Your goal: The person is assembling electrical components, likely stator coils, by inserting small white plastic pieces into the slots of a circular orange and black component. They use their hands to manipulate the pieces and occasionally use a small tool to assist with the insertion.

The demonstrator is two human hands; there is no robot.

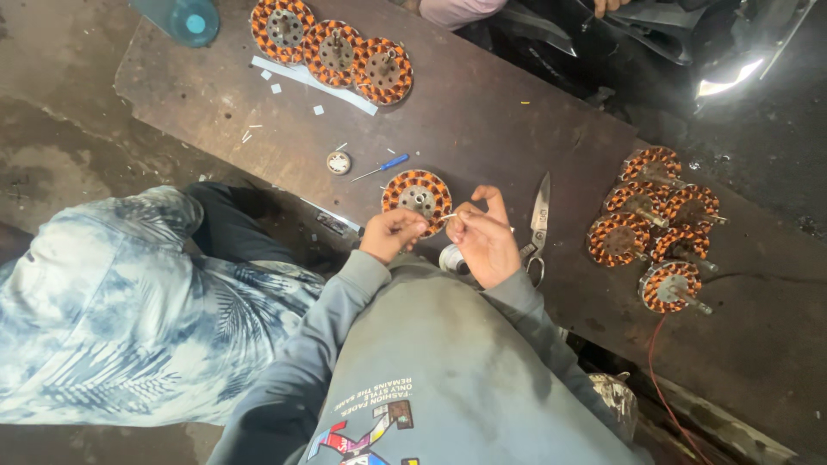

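Dark, scuffed metal sheeting serves as the workbench (482, 112), laid over a stained concrete floor, and at its near edge lies a round motor stator wound with orange copper coils around a grey metal hub (415, 195). Both hands of the person in the grey sweatshirt meet just at its near rim: the left hand (392, 234) is curled closed with its fingertips pinched on something small against the coils, and the right hand (485, 239) pinches a thin pale strip or wire end that runs between the two hands. The step in hand looks like dressing or tying off the winding leads; what follows would call for a steady pull and a fine grip so the thin strand does not slip. A small pale spool (451, 258) sits just under the right hand. Steel scissors (538, 226) lie just right of it, blades pointing away. A blue-handled screwdriver (382, 166) and a small white round cap (338, 162) rest to the left. Three more stators (332, 47) line the far edge, and a heap of shafted ones (659, 228) sits at the right. A teal bottle (185, 19) stands at the far left corner. Another person in blue patterned cloth (129, 319) crouches alongside.
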